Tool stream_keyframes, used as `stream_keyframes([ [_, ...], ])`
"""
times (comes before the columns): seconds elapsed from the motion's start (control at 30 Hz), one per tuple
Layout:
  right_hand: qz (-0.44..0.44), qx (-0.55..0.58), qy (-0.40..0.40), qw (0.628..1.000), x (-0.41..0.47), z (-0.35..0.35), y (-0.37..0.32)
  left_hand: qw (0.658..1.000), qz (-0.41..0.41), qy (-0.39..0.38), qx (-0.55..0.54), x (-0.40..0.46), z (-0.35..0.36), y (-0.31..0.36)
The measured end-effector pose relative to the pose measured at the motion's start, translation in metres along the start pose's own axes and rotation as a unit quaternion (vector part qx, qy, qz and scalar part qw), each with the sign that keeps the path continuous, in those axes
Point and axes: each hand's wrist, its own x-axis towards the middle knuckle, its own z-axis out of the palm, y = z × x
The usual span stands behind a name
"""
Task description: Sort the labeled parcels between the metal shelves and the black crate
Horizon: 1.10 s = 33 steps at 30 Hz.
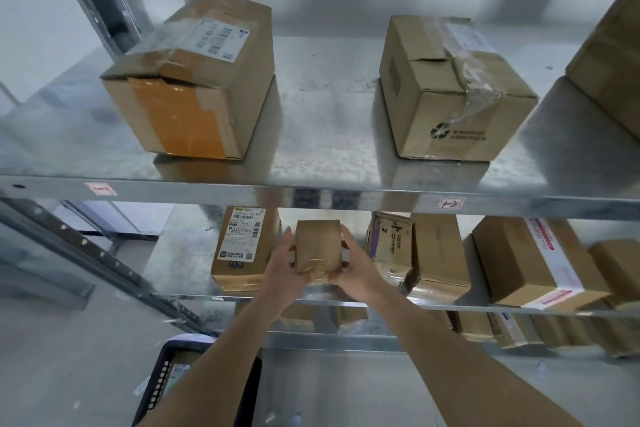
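At frame centre, the left hand (283, 262) and right hand (351, 265) clasp a small box (317, 246) (fingers curled round its sides) beside the labelled parcel (240, 248).

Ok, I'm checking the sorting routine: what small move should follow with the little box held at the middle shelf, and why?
Probably ease the small box down into the gap beside the labeled parcel: both the left hand and right hand grip it above bare shelf.
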Motion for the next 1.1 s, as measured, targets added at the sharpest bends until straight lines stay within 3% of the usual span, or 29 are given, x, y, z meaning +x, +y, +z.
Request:
stream_keyframes([
  [0.23, 0.038, 0.019, 0.035, 0.998, -0.048, 0.011, -0.033, 1.0, -0.01, -0.023, -0.008, -0.049, -0.029, 0.037],
  [0.53, -0.011, 0.062, 0.142, 0.988, -0.146, 0.039, -0.099, 0.989, 0.047, -0.054, -0.126, -0.155, -0.081, 0.079],
  [0.87, -0.067, 0.054, 0.228, 0.97, -0.262, 0.055, -0.152, 0.981, 0.116, 0.031, -0.152, -0.255, -0.104, 0.11],
  [0.97, -0.074, 0.052, 0.222, 0.971, -0.293, 0.052, -0.166, 0.976, 0.105, 0.007, -0.192, -0.281, -0.104, 0.123],
  [1.1, -0.098, 0.065, 0.17, 0.978, -0.334, 0.049, -0.181, 0.978, 0.127, -0.013, -0.164, -0.322, -0.105, 0.137],
])
